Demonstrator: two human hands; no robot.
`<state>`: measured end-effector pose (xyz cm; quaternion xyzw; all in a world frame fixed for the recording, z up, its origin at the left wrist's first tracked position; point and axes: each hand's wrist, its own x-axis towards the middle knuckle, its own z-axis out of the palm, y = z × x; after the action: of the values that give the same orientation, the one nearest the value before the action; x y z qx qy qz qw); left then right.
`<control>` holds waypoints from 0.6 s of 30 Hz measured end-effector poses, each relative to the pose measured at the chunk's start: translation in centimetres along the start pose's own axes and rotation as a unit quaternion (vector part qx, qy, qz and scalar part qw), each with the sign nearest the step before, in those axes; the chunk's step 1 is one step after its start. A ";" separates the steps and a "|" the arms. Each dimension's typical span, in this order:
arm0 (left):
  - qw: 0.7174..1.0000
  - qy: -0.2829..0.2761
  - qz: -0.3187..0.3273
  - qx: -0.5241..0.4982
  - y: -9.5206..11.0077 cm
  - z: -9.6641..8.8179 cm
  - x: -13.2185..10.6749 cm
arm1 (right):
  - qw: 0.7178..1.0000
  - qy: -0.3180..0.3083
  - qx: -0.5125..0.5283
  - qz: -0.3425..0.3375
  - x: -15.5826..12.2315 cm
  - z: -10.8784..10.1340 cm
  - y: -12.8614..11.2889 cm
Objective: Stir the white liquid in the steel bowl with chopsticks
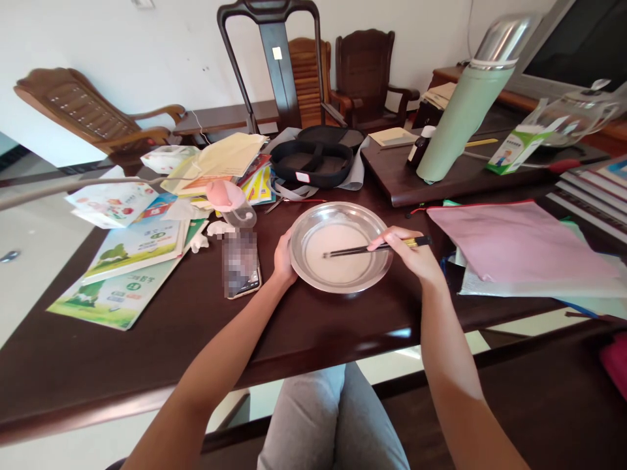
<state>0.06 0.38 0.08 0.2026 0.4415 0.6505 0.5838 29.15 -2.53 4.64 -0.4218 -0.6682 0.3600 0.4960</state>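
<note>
1. A room in a home is indicated by wooden armchairs [363, 75] placed along a white wall [122, 46].
2. A television [582, 49] is seen at far right, beyond a glass teapot [571, 121] and a green thermos flask [458, 114].
3. The dark wooden table [161, 343] is partly covered, at left, with schoolbooks [110, 294].
</note>
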 end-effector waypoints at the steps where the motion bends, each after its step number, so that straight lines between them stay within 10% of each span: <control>1: 1.000 -0.001 0.000 -0.002 0.0 0.0 0.0 | 1.000 0.017 -0.006 -0.001 0.1 0.0 -0.1; 6: 1.000 -0.003 0.005 0.002 0.0 -0.1 0.1 | 0.984 0.173 0.035 -0.008 0.0 -0.8 0.9; 13: 1.000 0.000 0.001 0.005 -0.1 -0.1 0.1 | 1.000 0.006 0.010 0.011 0.0 0.0 -0.1; 18: 1.000 -0.010 0.003 -0.006 -0.1 -0.1 0.0 | 0.989 0.150 0.009 0.001 0.1 -0.7 0.6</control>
<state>0.06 0.40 -0.04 0.2068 0.4310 0.6530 0.5874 29.90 -2.20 4.30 -0.4671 -0.5824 0.2997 0.5940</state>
